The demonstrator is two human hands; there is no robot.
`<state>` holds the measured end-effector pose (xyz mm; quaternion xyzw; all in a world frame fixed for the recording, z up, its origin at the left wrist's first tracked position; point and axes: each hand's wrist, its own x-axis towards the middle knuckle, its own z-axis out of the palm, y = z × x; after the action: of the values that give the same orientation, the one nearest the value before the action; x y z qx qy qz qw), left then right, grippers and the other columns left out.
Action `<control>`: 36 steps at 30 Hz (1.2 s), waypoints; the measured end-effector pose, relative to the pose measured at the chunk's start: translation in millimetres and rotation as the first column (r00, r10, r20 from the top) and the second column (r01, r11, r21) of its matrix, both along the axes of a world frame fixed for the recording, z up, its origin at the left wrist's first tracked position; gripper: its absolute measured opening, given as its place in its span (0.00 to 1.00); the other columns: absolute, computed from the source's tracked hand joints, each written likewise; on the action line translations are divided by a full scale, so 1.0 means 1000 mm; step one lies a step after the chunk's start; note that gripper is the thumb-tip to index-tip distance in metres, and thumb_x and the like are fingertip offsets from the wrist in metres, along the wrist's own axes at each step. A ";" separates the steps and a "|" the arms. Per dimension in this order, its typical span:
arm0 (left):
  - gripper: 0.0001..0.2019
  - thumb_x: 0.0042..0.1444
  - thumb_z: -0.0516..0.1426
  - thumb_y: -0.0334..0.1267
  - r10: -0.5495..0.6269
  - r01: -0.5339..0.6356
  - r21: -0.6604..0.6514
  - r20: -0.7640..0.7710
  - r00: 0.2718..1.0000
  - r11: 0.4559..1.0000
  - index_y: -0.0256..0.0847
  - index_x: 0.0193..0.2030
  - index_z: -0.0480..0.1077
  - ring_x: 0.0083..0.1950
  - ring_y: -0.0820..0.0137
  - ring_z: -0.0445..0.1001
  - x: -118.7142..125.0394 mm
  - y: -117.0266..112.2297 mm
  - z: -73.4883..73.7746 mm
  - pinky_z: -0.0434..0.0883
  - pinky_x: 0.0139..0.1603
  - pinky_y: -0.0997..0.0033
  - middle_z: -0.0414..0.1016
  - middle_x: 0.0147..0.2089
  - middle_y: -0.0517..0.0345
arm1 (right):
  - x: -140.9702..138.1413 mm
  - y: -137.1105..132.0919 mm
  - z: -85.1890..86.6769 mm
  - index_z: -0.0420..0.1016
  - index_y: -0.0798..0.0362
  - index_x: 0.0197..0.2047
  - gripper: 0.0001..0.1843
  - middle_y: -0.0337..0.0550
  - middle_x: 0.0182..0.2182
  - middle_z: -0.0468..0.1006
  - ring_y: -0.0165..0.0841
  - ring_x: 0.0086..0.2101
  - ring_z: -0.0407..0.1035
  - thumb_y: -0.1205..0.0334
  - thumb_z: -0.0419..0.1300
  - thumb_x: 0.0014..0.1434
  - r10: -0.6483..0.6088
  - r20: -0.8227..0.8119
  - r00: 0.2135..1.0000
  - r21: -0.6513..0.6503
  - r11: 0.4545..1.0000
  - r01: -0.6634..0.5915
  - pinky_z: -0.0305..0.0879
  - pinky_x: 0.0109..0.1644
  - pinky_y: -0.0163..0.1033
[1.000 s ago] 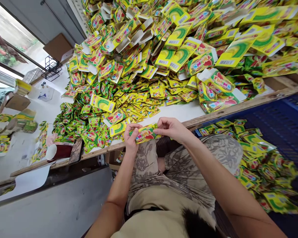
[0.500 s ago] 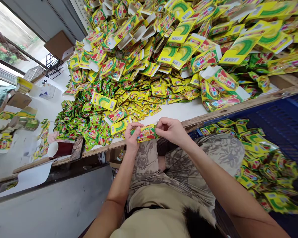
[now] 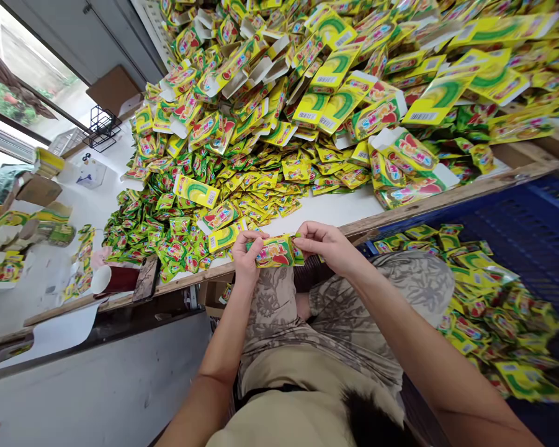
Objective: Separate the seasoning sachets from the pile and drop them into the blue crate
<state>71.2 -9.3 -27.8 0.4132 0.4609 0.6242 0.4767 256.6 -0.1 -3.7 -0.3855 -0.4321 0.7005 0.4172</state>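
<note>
My left hand is closed round the left end of a small yellow, green and red printed carton, held level just over the table's front edge. A small green packet sits at the carton's right end, partly out of it. Thumb and fingers of my right hand pinch the upper edge of that packet. Just beyond my left hand lie more flat cartons and a heap of green packets. Yellow packets are heaped behind them.
A large pile of cartons covers the table's back and right. On the left are a dark red cup, a phone and a black wire rack. To my right, a blue crate holds several filled packs. A wooden strip edges the table.
My right hand has shifted slightly right from the carton's end, and the green packet there now shows more clearly. My left hand keeps its hold on the carton. The view has turned slightly.
</note>
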 end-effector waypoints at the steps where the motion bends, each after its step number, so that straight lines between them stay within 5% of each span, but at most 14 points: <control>1: 0.10 0.48 0.66 0.43 0.001 -0.001 -0.001 0.005 1.000 1.000 0.40 0.30 0.73 0.37 0.70 0.73 0.000 0.000 0.000 0.69 0.44 0.69 0.77 0.33 0.57 | 0.000 0.000 0.001 0.67 0.53 0.26 0.20 0.34 0.20 0.69 0.25 0.21 0.62 0.48 0.69 0.47 -0.004 0.001 1.000 0.008 1.000 0.004 0.59 0.26 0.32; 17: 0.12 0.49 0.65 0.46 -0.037 0.033 -0.068 -0.059 0.998 0.997 0.40 0.32 0.73 0.38 0.70 0.74 0.002 0.004 -0.003 0.70 0.43 0.70 0.77 0.34 0.57 | -0.003 0.009 -0.006 0.67 0.53 0.23 0.11 0.32 0.18 0.67 0.24 0.20 0.59 0.61 0.66 0.44 -0.052 0.259 0.965 0.164 0.986 0.009 0.54 0.22 0.31; 24: 0.12 0.48 0.67 0.46 -0.051 0.048 -0.044 -0.066 0.997 0.998 0.40 0.30 0.73 0.37 0.70 0.75 0.001 0.008 0.001 0.70 0.43 0.70 0.78 0.33 0.57 | 0.003 0.015 -0.009 0.64 0.53 0.23 0.23 0.35 0.18 0.71 0.26 0.19 0.64 0.47 0.71 0.42 0.127 -0.017 0.992 -0.075 0.989 -0.128 0.62 0.24 0.33; 28: 0.15 0.45 0.68 0.47 -0.033 0.040 -0.123 0.052 0.998 0.992 0.40 0.30 0.72 0.35 0.72 0.74 0.000 0.009 0.005 0.71 0.40 0.72 0.78 0.33 0.58 | 0.006 0.008 -0.008 0.66 0.52 0.28 0.20 0.36 0.21 0.71 0.28 0.22 0.66 0.46 0.67 0.50 -0.018 0.085 0.996 0.109 0.994 0.009 0.65 0.26 0.35; 30: 0.16 0.42 0.69 0.47 -0.057 0.077 -0.208 0.099 0.993 0.975 0.40 0.31 0.72 0.33 0.74 0.74 -0.003 0.009 0.007 0.71 0.37 0.73 0.78 0.33 0.58 | 0.010 0.001 -0.004 0.70 0.51 0.33 0.12 0.41 0.28 0.76 0.32 0.28 0.71 0.51 0.63 0.57 -0.188 0.232 0.954 0.403 0.912 0.082 0.69 0.32 0.38; 32: 0.18 0.41 0.70 0.46 -0.123 0.156 -0.278 0.135 0.983 0.948 0.39 0.33 0.72 0.30 0.75 0.73 -0.006 0.010 0.010 0.71 0.34 0.75 0.78 0.32 0.59 | 0.016 -0.007 0.002 0.75 0.51 0.39 0.06 0.47 0.37 0.79 0.36 0.37 0.73 0.59 0.60 0.61 -0.287 0.368 0.885 0.689 0.723 -0.052 0.71 0.41 0.42; 34: 0.19 0.40 0.71 0.45 -0.176 0.227 -0.320 0.182 0.967 0.920 0.38 0.33 0.71 0.29 0.76 0.74 -0.008 0.011 0.012 0.71 0.33 0.76 0.78 0.32 0.59 | 0.021 -0.012 0.006 0.76 0.50 0.44 0.09 0.48 0.44 0.80 0.38 0.43 0.72 0.65 0.57 0.62 -0.308 0.472 0.826 0.805 0.532 -0.262 0.70 0.47 0.45; 36: 0.20 0.38 0.71 0.45 -0.186 0.262 -0.359 0.233 0.954 0.896 0.38 0.34 0.70 0.28 0.76 0.74 -0.010 0.012 0.012 0.72 0.32 0.76 0.77 0.31 0.60 | 0.025 -0.017 0.007 0.76 0.50 0.47 0.13 0.48 0.46 0.80 0.38 0.44 0.72 0.68 0.55 0.63 -0.343 0.520 0.782 0.826 0.436 -0.358 0.70 0.49 0.45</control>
<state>61.2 2.9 -15.6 0.2991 0.4754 0.4987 0.6602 281.6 -16.9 3.6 -0.3083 -0.8488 0.1918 0.3842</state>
